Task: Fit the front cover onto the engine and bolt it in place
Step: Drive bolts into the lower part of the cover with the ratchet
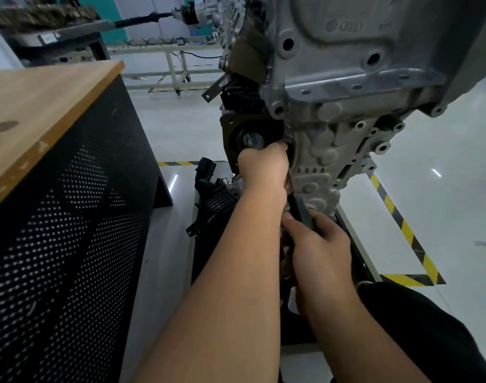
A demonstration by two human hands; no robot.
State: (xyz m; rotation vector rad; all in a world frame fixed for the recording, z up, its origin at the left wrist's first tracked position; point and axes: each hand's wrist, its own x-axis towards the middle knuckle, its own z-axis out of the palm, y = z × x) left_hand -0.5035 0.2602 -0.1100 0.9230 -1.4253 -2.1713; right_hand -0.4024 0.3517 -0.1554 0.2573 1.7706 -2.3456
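Workbench crowds the left of the engine; hands: left pinches cover, right grips tool.

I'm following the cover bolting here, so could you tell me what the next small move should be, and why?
Probably swing the dark tool handle to turn the fastener. The right hand already grips the handle, while the left hand holds its upper end against the dark front cover on the engine. The bolt itself is hidden.
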